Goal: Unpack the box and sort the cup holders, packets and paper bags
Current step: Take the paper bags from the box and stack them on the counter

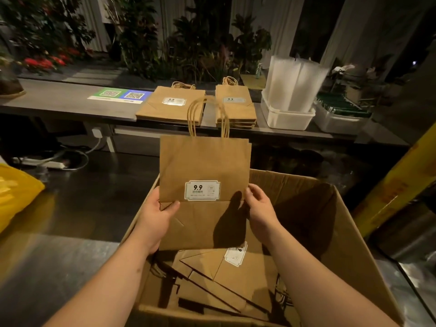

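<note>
A small stack of flat brown paper bags (204, 166) with a white "9.9" label is held upright over the open cardboard box (330, 215). My left hand (157, 217) grips the stack's lower left edge, thumb on the front. My right hand (260, 205) pinches its lower right edge. More flat paper bags (226, 279) lie jumbled inside the box. Two piles of the same bags lie on the far counter: a wider pile (172, 105) and a narrower pile (236, 107) to its right.
On the counter (59, 100), right of the piles, a white tub (286, 118) holds clear plastic stacks; another tub (339, 119) holds green items. QR code signs (120, 95) lie to the left. A yellow bag (16, 190) sits at far left. Plants line the back.
</note>
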Tool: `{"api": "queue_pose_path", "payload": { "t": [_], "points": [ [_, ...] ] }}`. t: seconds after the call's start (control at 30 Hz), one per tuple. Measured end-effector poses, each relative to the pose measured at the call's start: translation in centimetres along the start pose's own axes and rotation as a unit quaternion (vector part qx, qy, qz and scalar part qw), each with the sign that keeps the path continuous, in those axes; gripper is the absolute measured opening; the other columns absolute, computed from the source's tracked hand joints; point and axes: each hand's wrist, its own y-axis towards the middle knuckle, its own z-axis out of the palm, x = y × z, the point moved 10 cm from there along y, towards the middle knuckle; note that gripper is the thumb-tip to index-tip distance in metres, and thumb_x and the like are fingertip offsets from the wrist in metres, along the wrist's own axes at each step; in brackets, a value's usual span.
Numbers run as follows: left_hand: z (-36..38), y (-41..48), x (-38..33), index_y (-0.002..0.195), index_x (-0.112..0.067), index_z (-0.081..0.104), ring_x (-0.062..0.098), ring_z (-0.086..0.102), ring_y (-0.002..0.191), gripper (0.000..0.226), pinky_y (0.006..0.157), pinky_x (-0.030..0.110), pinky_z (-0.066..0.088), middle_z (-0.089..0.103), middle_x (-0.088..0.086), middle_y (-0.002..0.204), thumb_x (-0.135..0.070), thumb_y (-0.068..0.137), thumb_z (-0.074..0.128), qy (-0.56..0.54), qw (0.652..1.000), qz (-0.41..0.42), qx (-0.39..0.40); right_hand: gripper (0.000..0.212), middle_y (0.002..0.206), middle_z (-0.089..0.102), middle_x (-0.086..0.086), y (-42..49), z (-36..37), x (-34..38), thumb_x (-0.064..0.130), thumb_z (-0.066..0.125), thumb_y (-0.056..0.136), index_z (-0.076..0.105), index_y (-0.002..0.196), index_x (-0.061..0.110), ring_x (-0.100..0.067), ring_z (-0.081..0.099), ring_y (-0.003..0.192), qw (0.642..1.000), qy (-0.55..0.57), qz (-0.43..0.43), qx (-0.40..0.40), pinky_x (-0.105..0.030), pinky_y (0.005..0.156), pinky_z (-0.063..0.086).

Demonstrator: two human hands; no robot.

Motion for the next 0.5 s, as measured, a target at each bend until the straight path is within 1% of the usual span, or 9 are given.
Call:
{"api": "queue_pose_path", "payload": {
  "t": [0.07,0.1,0.13,0.2,0.23,0.3,0.37,0.43,0.5],
  "points": [
    [-1.1,-0.1,-0.5,0.122,-0.036,0.062,0.011,0.071,0.106,0.029,0.093,0.041,0.055,0.077,-0.012,0.108,-0.014,0.103,0.059,-0.027,0.998,0.014,-0.047,0.026,0.12,0.069,-0.01,0.9,-1.8,-1.7,0.029,0.046,0.109,0.066,0.12,0.019,-0.026,0.064,0.105,0.998,-0.065,0.012,-0.016,-0.035,0.085,0.051],
    [-1.4,-0.2,-0.8,0.119,-0.033,0.062,0.01,0.071,0.104,0.027,0.093,0.04,0.055,0.078,-0.009,0.106,-0.012,0.102,0.06,-0.035,0.997,0.025,-0.063,0.026,0.126,0.067,-0.01,1.3,-3.3,-3.1,0.029,0.049,0.107,0.065,0.126,0.019,-0.023,0.063,0.105,0.988,-0.147,0.025,-0.032,-0.033,0.084,0.051],
    [-1.6,-0.2,-0.9,0.116,-0.032,0.063,0.01,0.071,0.104,0.026,0.094,0.04,0.055,0.078,-0.007,0.105,-0.01,0.102,0.06,-0.039,0.996,0.031,-0.073,0.034,0.135,0.063,-0.009,1.5,-4.8,-4.8,0.029,0.056,0.104,0.058,0.137,0.02,-0.022,0.062,0.111,0.964,-0.256,0.055,-0.043,-0.034,0.087,0.052],
    [-1.6,-0.3,-1.1,0.116,-0.031,0.062,0.011,0.069,0.108,0.027,0.097,0.041,0.054,0.076,-0.005,0.109,-0.008,0.102,0.06,-0.036,0.996,0.033,-0.077,0.072,0.153,0.047,-0.009,1.6,-8.1,-9.1,0.03,0.072,0.094,0.036,0.156,0.02,-0.028,0.051,0.135,0.876,-0.458,0.149,-0.033,-0.041,0.104,0.05],
    [-1.5,-0.3,-0.9,0.118,-0.031,0.063,0.012,0.068,0.11,0.028,0.098,0.043,0.054,0.076,-0.006,0.11,-0.009,0.102,0.06,-0.033,0.996,0.028,-0.076,0.087,0.159,0.04,-0.009,1.2,-9.4,-10.8,0.033,0.077,0.089,0.027,0.16,0.02,-0.032,0.04,0.145,0.83,-0.527,0.185,-0.013,-0.048,0.114,0.043],
    [-1.6,-0.2,-0.7,0.12,-0.034,0.063,0.012,0.067,0.111,0.03,0.099,0.045,0.054,0.077,-0.01,0.109,-0.01,0.101,0.062,-0.024,0.996,0.022,-0.078,0.1,0.162,0.033,-0.009,0.8,-11.1,-12.7,0.041,0.081,0.083,0.022,0.161,0.02,-0.036,0.028,0.15,0.765,-0.607,0.214,0.02,-0.054,0.12,0.031],
    [-1.9,-0.1,-0.7,0.118,-0.036,0.064,0.012,0.068,0.111,0.033,0.1,0.045,0.054,0.077,-0.011,0.109,-0.009,0.1,0.063,-0.02,0.996,0.028,-0.087,0.101,0.159,0.036,-0.009,0.7,-11.8,-12.7,0.047,0.083,0.078,0.028,0.159,0.022,-0.035,0.031,0.148,0.733,-0.647,0.209,0.017,-0.052,0.117,0.034],
    [-2.0,0.0,-0.8,0.118,-0.036,0.063,0.012,0.068,0.113,0.033,0.102,0.046,0.053,0.076,-0.008,0.112,-0.008,0.1,0.063,-0.016,0.996,0.037,-0.085,0.092,0.151,0.044,-0.007,1.0,-11.7,-11.7,0.048,0.085,0.076,0.039,0.152,0.023,-0.033,0.037,0.142,0.708,-0.682,0.184,0.0,-0.05,0.113,0.038],
    [-2.0,0.0,-0.9,0.118,-0.036,0.062,0.013,0.067,0.115,0.033,0.104,0.047,0.052,0.075,-0.007,0.115,-0.009,0.1,0.063,-0.008,0.996,0.045,-0.082,0.082,0.141,0.052,-0.004,1.2,-11.1,-10.7,0.043,0.085,0.076,0.045,0.145,0.024,-0.029,0.045,0.137,0.708,-0.692,0.14,-0.026,-0.048,0.111,0.041]
  ]
}}
